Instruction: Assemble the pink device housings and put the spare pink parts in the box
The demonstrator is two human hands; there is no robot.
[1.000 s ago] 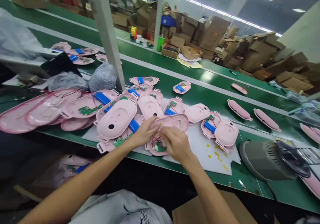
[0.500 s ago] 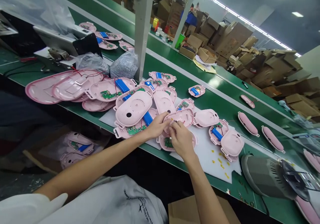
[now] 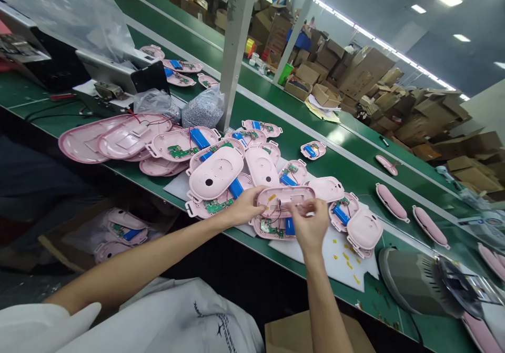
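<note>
A pink plastic shell half [image 3: 284,199] is tilted up on edge above its mate, a pink base with a green circuit board and a blue battery [image 3: 276,228], joined to it by thin wires. My left hand [image 3: 246,205] grips the shell's left end. My right hand [image 3: 310,227] pinches its right end. Both rest over a white foam sheet [image 3: 335,253] on the green belt [image 3: 292,142]. Around them lie several more pink shells, some showing boards and blue batteries [image 3: 215,171].
Larger pink trays [image 3: 102,137] are stacked at left beside bags of small grey parts [image 3: 203,108] and a white post [image 3: 236,42]. A grey fan [image 3: 424,282] sits at right. Closed pink units [image 3: 390,201] lie farther along. Cardboard boxes [image 3: 366,74] pile up behind.
My right hand has moved from the shell's middle to its right end, uncovering the base with its board and battery. The camera has swung left and up.
</note>
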